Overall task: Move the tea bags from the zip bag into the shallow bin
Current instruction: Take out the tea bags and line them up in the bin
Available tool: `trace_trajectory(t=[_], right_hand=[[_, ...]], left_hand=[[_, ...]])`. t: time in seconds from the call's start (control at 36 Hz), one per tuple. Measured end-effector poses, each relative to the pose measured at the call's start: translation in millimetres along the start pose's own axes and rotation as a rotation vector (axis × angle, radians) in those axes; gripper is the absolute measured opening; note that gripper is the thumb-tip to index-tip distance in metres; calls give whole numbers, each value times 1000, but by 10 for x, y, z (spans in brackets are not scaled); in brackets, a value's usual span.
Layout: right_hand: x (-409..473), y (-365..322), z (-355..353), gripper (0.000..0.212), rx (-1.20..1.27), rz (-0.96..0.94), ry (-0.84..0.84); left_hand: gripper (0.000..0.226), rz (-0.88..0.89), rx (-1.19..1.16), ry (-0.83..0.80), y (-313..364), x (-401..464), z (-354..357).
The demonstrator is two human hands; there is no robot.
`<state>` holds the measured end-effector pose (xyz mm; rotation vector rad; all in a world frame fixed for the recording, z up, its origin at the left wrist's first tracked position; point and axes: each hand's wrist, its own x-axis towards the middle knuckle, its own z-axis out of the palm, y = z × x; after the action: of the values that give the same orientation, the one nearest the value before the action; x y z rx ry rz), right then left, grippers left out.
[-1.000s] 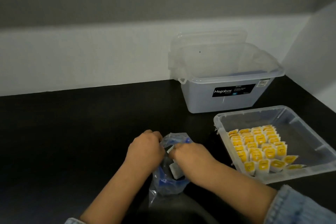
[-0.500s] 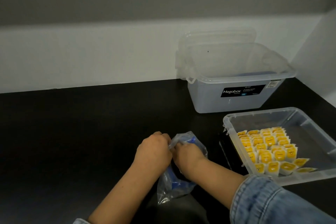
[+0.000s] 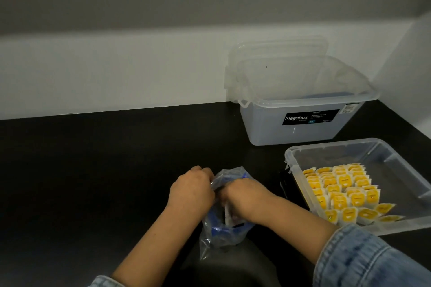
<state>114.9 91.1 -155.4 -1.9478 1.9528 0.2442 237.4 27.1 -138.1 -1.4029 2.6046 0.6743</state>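
At lower centre my left hand point(image 3: 191, 191) pinches the rim of the zip bag point(image 3: 219, 228), holding its mouth apart, while my right hand point(image 3: 247, 198) reaches inside; whether its fingers grip anything, I cannot tell. At right, the shallow bin point(image 3: 396, 158) holds rows of yellow tea bags point(image 3: 342, 189). Behind it stands a deeper clear tub point(image 3: 263, 128).

"Megabox" reads in white on the black label point(image 3: 310, 117) of the deep clear tub point(image 3: 291, 130); its smaller print is illegible.
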Motion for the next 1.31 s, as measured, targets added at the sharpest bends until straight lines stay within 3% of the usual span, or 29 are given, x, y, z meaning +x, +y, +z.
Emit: trace_trajectory(t=[0.19, 0.33, 0.47, 0.61, 0.75, 0.86, 0.97, 1.03, 1.14, 1.31], right_hand=[[28, 52, 10, 29, 128, -3, -111], [-77, 60, -90, 26, 273, 2, -25], [-209, 133, -206, 12, 576, 39, 116], [-327, 230, -360, 16, 837, 25, 225], [-439, 268, -568, 20, 947, 16, 399], [-523, 240, -657, 19, 894, -72, 651], [-565, 220, -612, 21, 698, -255, 872], [-577, 248, -556, 26, 573, -325, 906], [-604, 337, -457, 17, 379, -369, 890], [-624, 452, -411, 17, 315, -309, 897]], left_hand=[[36, -13, 14, 4, 12, 9, -1], [36, -14, 24, 7, 2, 2, -4], [36, 16, -31, 25, -55, -20, -13], [44, 6, -205, 37, -75, -6, -63], [31, -8, -535, 234, 21, -54, -188], [42, -77, -945, 150, 137, -96, -264], [56, -165, -1513, -308, 245, -141, -307], [54, -139, -1698, -475, 291, -150, -322], [40, -118, -1884, -460, 379, -140, -322], [39, -46, -1839, -378, 434, -125, -305]])
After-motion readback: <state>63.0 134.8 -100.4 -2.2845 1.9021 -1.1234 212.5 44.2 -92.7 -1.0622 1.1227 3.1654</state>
